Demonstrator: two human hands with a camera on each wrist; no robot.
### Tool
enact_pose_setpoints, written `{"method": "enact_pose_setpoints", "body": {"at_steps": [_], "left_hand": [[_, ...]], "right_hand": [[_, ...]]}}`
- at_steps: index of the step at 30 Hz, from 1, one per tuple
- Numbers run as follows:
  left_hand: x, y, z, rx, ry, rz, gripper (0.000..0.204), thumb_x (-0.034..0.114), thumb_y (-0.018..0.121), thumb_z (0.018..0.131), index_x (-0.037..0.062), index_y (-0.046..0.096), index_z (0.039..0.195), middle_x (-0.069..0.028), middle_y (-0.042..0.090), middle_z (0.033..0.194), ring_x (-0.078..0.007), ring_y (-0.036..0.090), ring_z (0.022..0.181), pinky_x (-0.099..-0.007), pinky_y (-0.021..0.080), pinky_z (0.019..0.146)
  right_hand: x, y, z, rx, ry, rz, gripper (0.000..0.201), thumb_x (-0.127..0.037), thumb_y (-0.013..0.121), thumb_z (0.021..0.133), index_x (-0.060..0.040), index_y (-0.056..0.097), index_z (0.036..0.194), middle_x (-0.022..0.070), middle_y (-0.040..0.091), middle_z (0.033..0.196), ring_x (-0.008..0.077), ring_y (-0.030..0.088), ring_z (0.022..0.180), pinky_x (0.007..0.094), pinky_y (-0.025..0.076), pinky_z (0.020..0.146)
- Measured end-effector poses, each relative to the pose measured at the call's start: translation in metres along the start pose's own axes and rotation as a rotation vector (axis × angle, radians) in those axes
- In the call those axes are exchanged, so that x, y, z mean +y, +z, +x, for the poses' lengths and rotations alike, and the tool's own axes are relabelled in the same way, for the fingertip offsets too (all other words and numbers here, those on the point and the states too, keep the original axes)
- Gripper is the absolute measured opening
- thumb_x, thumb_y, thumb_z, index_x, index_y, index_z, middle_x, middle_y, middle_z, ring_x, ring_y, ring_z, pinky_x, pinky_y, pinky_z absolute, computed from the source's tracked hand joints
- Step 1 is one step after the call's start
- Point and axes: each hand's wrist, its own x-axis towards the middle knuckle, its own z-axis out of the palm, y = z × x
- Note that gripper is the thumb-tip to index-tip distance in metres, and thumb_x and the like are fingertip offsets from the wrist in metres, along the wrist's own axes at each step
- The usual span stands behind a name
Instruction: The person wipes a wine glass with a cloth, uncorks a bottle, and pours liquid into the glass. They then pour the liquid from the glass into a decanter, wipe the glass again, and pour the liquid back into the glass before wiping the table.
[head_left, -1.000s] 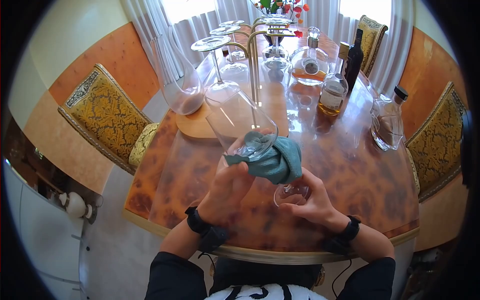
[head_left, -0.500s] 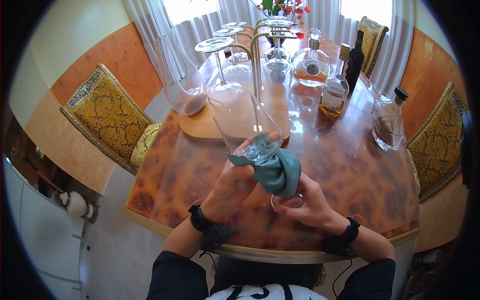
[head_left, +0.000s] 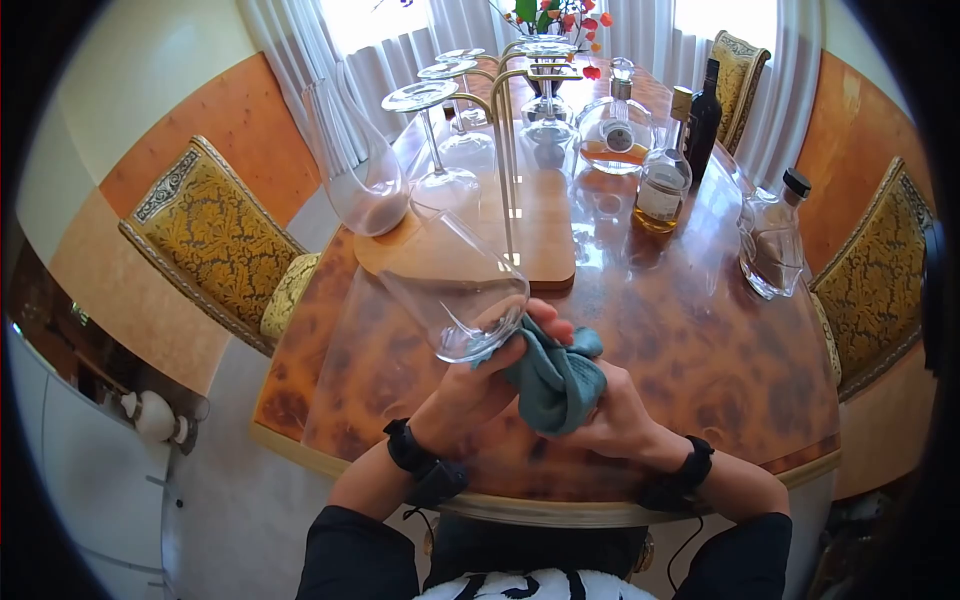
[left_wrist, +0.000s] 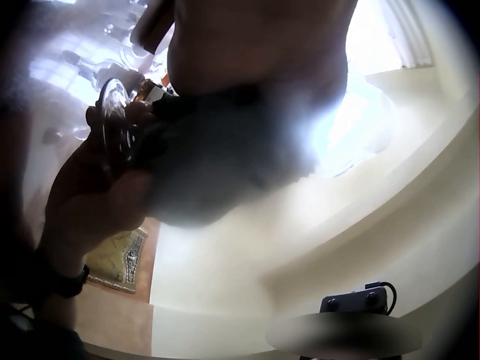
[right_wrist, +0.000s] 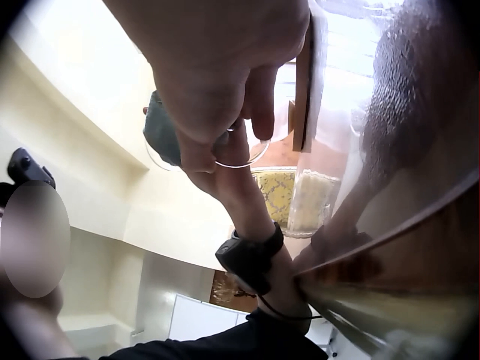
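Note:
A clear wine glass (head_left: 455,290) is tilted above the table, its bowl pointing up and left. My left hand (head_left: 472,395) grips the lower bowl through a teal cloth (head_left: 556,385), with fingertips showing beyond it. The cloth's loose folds hang between the two hands. My right hand (head_left: 622,418) holds the stem end from the right. In the left wrist view, the glass's round foot (left_wrist: 114,124) sits between the right hand's thumb and fingers. The stem is hidden by the cloth and hands.
Ahead, a brass rack (head_left: 505,150) on a wooden board (head_left: 400,262) carries several upside-down stemmed glasses. A glass decanter (head_left: 376,205) stands at its left. To the right are a whisky bottle (head_left: 660,195), a dark bottle (head_left: 704,115) and a faceted bottle (head_left: 775,248).
The glass bowl has tipped further left and lower. The cloth has shifted down between the hands, and the foot, visible beside the right hand before, is now hidden in the head view.

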Motion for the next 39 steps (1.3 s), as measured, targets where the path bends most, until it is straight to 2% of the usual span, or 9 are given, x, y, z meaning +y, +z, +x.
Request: {"method": "enact_pose_setpoints", "body": {"at_steps": [2,11,15,18,21,23,24,31,39], "left_hand": [[0.000,0.012,0.001,0.029,-0.069,0.099,0.039,0.031,0.061,0.101,0.0033,0.057,0.128,-0.0146,0.068,0.123,-0.0312,0.057,0.128,-0.0446,0.045,0.111],[-0.018,0.028,0.003,0.051,-0.044,0.638,0.039,0.030,0.041,0.110,-0.0035,0.060,0.119,-0.0159,0.064,0.124,-0.0260,0.056,0.127,-0.0393,0.040,0.112],[-0.010,0.005,-0.001,-0.018,0.066,0.799,0.030,0.022,0.048,0.107,-0.0037,0.062,0.117,-0.0126,0.065,0.117,-0.0227,0.061,0.116,-0.0386,0.046,0.103],[0.011,0.018,0.003,-0.026,0.093,1.287,0.022,0.010,0.061,0.095,-0.0039,0.063,0.112,-0.0139,0.066,0.106,-0.0257,0.066,0.101,-0.0390,0.052,0.091],[0.011,0.018,0.004,-0.123,0.312,1.594,0.029,0.004,0.069,0.080,-0.0024,0.063,0.108,-0.0159,0.066,0.097,-0.0323,0.068,0.090,-0.0396,0.055,0.080],[0.006,0.025,0.001,-0.221,0.199,1.756,0.016,0.011,0.066,0.085,0.0030,0.058,0.097,-0.0170,0.065,0.085,-0.0379,0.067,0.085,-0.0452,0.053,0.073],[0.002,0.027,0.002,-0.254,0.222,1.707,0.018,0.014,0.067,0.084,0.0044,0.054,0.092,-0.0148,0.063,0.080,-0.0370,0.066,0.080,-0.0457,0.052,0.070],[-0.005,0.022,0.004,-0.282,0.098,1.687,0.023,0.009,0.066,0.082,0.0035,0.056,0.101,-0.0159,0.065,0.090,-0.0360,0.066,0.091,-0.0451,0.052,0.077],[0.015,0.009,0.008,0.066,0.298,1.299,0.052,-0.004,0.066,0.077,0.0041,0.060,0.129,-0.0165,0.069,0.118,-0.0294,0.068,0.112,-0.0377,0.053,0.093]], "right_hand": [[0.008,0.000,-0.001,0.006,-0.107,-0.078,0.057,-0.016,0.089,0.074,0.0006,0.062,0.121,0.0099,0.068,0.111,0.0154,0.065,0.100,0.0329,0.053,0.088],[0.011,-0.009,-0.006,-0.014,0.058,0.082,0.058,-0.018,0.088,0.075,-0.0005,0.063,0.125,0.0110,0.068,0.114,0.0181,0.064,0.107,0.0331,0.051,0.092],[0.009,-0.023,0.002,-0.192,0.145,0.194,0.061,-0.020,0.089,0.075,-0.0003,0.061,0.126,0.0118,0.065,0.122,0.0206,0.061,0.114,0.0346,0.048,0.098],[0.001,-0.039,0.011,-0.175,-0.109,-0.095,0.068,-0.025,0.091,0.073,-0.0005,0.059,0.129,0.0125,0.060,0.131,0.0246,0.056,0.123,0.0366,0.043,0.105],[0.007,-0.057,0.012,-0.059,-0.199,-0.242,0.095,-0.031,0.095,0.068,-0.0025,0.047,0.144,0.0151,0.053,0.139,0.0288,0.051,0.131,0.0406,0.038,0.111],[-0.006,-0.057,0.016,0.059,-0.242,0.372,0.124,-0.034,0.099,0.060,-0.0055,0.027,0.156,0.0177,0.050,0.142,0.0317,0.050,0.134,0.0450,0.039,0.112],[-0.011,-0.057,0.017,0.030,-0.227,0.466,0.141,-0.034,0.101,0.056,-0.0075,0.011,0.160,0.0206,0.046,0.145,0.0334,0.050,0.135,0.0485,0.040,0.112],[-0.013,-0.062,0.009,0.079,-0.050,0.628,0.126,-0.030,0.101,0.057,-0.0049,0.025,0.153,0.0239,0.045,0.147,0.0349,0.057,0.128,0.0469,0.052,0.105],[-0.011,-0.087,0.010,0.402,-0.159,0.512,0.109,-0.061,0.080,0.076,-0.0064,0.028,0.154,0.0194,0.042,0.153,0.0362,0.055,0.130,0.0457,0.048,0.109]]}}
